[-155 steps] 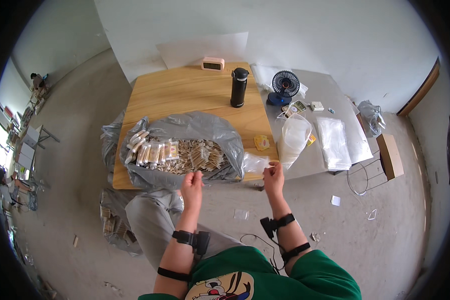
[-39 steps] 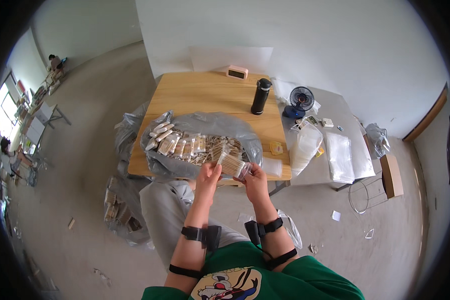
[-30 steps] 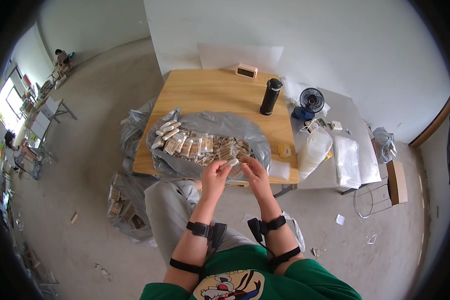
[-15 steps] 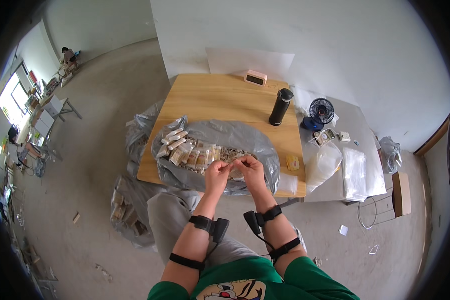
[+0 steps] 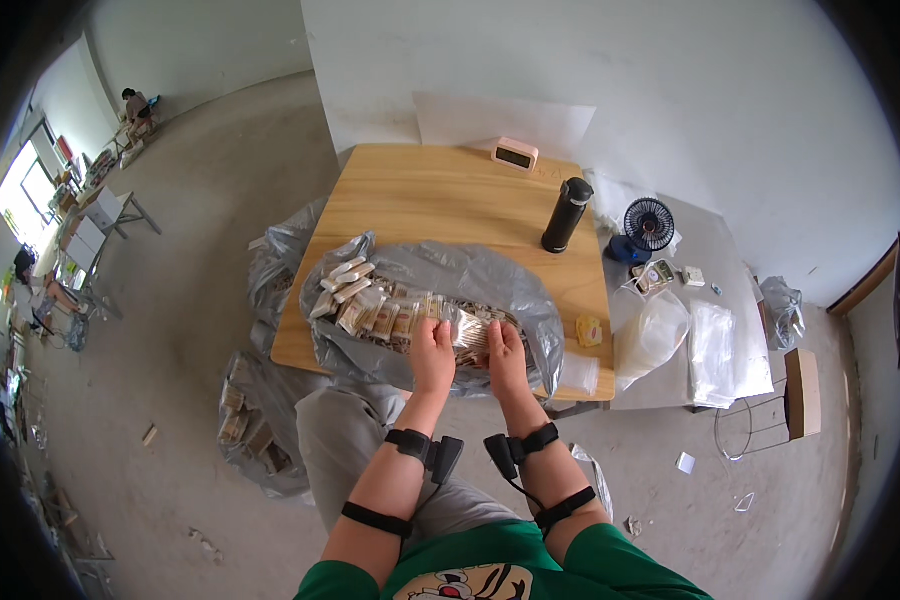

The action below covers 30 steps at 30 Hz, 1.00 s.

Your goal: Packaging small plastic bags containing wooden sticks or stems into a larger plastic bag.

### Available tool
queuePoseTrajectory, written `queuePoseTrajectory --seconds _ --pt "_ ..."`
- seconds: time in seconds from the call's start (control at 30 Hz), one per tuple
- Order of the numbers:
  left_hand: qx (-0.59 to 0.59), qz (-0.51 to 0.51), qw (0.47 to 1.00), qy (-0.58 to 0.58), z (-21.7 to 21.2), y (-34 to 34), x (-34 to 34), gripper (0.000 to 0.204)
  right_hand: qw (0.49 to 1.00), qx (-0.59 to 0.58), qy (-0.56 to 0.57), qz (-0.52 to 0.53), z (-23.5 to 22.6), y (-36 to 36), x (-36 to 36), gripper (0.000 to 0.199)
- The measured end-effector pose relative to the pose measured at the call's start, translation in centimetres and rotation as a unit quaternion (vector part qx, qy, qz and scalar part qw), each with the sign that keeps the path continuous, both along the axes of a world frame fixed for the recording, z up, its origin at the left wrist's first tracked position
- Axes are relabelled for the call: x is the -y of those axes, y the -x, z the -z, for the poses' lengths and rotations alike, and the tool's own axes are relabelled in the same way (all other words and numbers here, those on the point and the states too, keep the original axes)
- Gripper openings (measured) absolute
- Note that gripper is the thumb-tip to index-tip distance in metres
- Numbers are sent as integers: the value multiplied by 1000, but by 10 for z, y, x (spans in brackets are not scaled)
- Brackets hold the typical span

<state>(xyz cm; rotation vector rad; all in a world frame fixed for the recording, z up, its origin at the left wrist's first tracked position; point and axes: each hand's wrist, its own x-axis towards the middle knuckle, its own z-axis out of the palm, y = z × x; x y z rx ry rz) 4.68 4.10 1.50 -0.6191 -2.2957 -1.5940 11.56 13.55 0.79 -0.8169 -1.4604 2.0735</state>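
Between my hands is a shiny clear plastic packet (image 5: 470, 328) with thin pale sticks in it. My left hand (image 5: 432, 358) grips its left end, fingers closed. At the other end, my right hand (image 5: 508, 362) is closed on it too. Both hands are over a large grey plastic bag (image 5: 475, 262) that lies spread open on the wooden table. Inside the bag, left of my hands, several filled packets (image 5: 380, 318) lie in rows, with a few white-edged ones (image 5: 348, 280) stacked at the far left. Loose thin sticks lie in the bag around my right hand.
On the table (image 5: 440, 190) stand a pink clock (image 5: 515, 153) and a black bottle (image 5: 567, 215); a yellow packet (image 5: 589, 331) lies at the right. A side table holds a fan (image 5: 649, 225) and clear bags (image 5: 711, 352). Another grey bag (image 5: 265, 425) sits on the floor. A person sits far left.
My hands have moved apart from being close together. The clear packet of sticks now shows stretched between them, where before the fingers hid what they held.
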Motion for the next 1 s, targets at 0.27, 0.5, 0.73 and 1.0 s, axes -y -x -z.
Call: queuePoseTrajectory --seconds 0.27,0.5,0.73,1.0 --pt "192 72 974 -97 -3 -4 11 26 995 -9 -90 -29 -9 -5 -6 20" --pt "65 54 995 50 6 -3 17 30 979 41 -193 -49 6 2 4 27" --pt "55 3 997 45 18 3 19 26 926 102 -358 66 8 11 1 33" --pt "53 -27 997 47 27 4 17 28 932 120 -338 40 11 24 9 35"
